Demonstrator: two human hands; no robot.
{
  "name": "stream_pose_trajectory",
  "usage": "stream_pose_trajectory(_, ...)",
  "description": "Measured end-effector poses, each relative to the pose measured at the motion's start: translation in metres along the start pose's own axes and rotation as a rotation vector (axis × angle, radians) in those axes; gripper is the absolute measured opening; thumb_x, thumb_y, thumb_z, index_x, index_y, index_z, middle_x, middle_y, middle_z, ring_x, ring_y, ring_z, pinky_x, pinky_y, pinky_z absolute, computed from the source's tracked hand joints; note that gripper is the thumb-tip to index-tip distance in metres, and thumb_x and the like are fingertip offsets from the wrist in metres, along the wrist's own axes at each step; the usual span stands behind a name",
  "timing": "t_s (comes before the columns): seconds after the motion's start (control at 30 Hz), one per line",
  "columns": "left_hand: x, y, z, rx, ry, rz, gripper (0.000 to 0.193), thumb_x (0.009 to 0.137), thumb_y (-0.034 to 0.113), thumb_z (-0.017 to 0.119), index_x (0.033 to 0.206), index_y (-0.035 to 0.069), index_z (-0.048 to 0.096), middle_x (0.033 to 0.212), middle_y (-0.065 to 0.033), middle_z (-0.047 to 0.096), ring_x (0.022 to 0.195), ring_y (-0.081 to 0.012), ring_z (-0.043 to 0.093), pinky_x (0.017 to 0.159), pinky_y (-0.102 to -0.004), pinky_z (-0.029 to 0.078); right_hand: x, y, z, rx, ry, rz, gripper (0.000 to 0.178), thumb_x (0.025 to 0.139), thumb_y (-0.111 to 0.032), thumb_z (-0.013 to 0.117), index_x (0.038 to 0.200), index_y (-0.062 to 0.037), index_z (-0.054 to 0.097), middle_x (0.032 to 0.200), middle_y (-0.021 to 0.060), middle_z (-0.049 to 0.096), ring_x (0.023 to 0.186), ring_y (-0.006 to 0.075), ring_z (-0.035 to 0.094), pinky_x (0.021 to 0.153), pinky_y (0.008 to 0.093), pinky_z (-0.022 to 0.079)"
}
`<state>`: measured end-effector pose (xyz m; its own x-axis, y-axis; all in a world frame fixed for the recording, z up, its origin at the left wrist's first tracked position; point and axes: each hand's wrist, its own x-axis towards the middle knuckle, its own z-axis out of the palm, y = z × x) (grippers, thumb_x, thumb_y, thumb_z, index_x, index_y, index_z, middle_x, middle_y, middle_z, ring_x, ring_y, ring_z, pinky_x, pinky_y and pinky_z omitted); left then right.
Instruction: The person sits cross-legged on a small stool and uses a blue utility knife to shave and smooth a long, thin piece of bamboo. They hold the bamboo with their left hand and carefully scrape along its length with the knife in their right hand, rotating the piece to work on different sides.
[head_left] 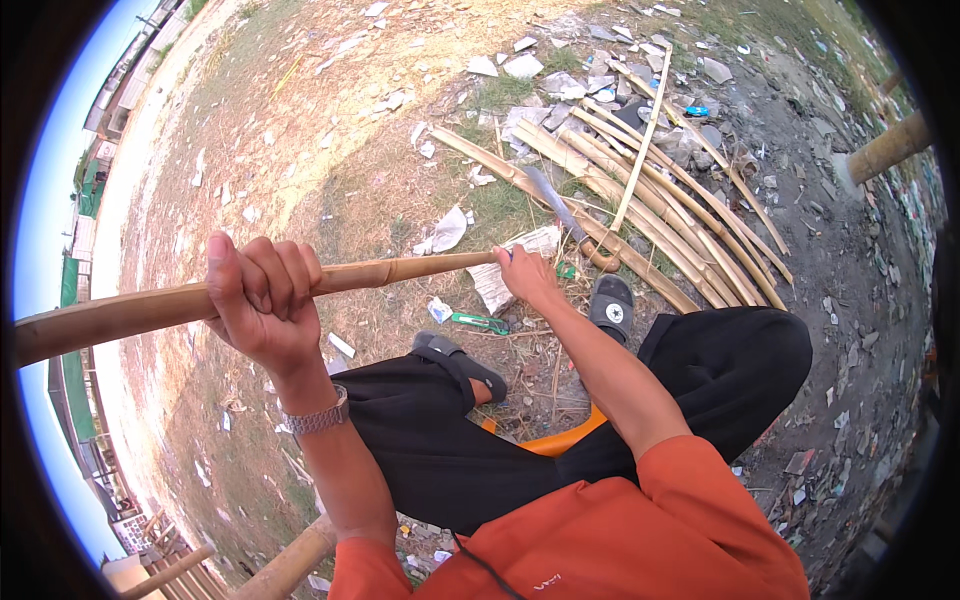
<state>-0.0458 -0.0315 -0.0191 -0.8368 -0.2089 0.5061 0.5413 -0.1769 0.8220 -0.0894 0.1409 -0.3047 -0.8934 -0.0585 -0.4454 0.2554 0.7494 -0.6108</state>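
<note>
My left hand [262,300] is wrapped around a long bamboo pole [400,270] that runs from the left edge toward the middle, held level above my knees. My right hand [527,275] is at the pole's far end, fingers closed there; a long knife [555,205] with a dark blade rises from that spot, so the hand seems to grip its handle. A metal watch [318,417] is on my left wrist. I am seated on an orange stool [555,438], in black trousers and dark sandals [612,308].
A heap of split bamboo strips [660,200] lies on the ground ahead to the right. Paper scraps, stones and litter [450,228] cover the dry grass. A thick bamboo post [890,147] stands at far right; another pole [290,565] lies at lower left.
</note>
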Motion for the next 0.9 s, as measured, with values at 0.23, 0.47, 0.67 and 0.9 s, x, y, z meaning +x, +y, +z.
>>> stream_pose_trajectory(0.23,-0.007,0.005,0.016,0.207,0.398,0.074,0.038,0.095,0.032,0.043,0.065,0.013,0.030,0.051,0.0021,0.025,0.043,-0.0076,0.024,0.046,-0.0228,0.027,-0.106,-0.066,-0.075,0.364,-0.043,-0.335,0.039,0.095,-0.038,0.036,0.100,-0.0017,0.049,0.070,0.0249,0.058,0.072,0.0430,0.057,0.065,0.0502,0.040)
stream_pose_trajectory(0.47,-0.015,0.003,0.013,0.075,0.232,0.130,0.040,0.095,0.045,0.035,0.076,0.010,0.035,0.049,0.0007,0.024,0.041,-0.0075,0.021,0.040,-0.0233,0.022,-0.160,-0.067,-0.072,0.491,-0.054,-0.407,0.034,0.096,-0.031,0.039,0.090,0.0009,0.049,0.059,0.0215,0.050,0.058,0.0389,0.051,0.055,0.0435,0.036)
stream_pose_trajectory(0.67,-0.020,0.003,-0.002,-0.139,-0.117,0.004,0.053,0.089,0.061,0.033,0.067,0.014,0.033,0.045,0.0031,0.022,0.035,-0.0076,0.016,0.035,-0.0245,0.018,-0.176,-0.082,-0.076,0.492,-0.009,-0.492,0.027,0.095,-0.024,0.040,0.088,0.0009,0.047,0.057,0.0246,0.050,0.057,0.0443,0.051,0.052,0.0487,0.036)
stream_pose_trajectory(0.9,-0.019,-0.001,-0.003,-0.233,-0.359,0.035,0.058,0.085,0.067,0.032,0.060,0.015,0.028,0.044,0.0053,0.020,0.032,-0.0063,0.018,0.030,-0.0231,0.019,-0.186,-0.095,-0.081,0.339,0.100,-0.543,0.024,0.094,-0.021,0.043,0.086,0.0009,0.046,0.053,0.0260,0.051,0.053,0.0457,0.053,0.048,0.0513,0.040)
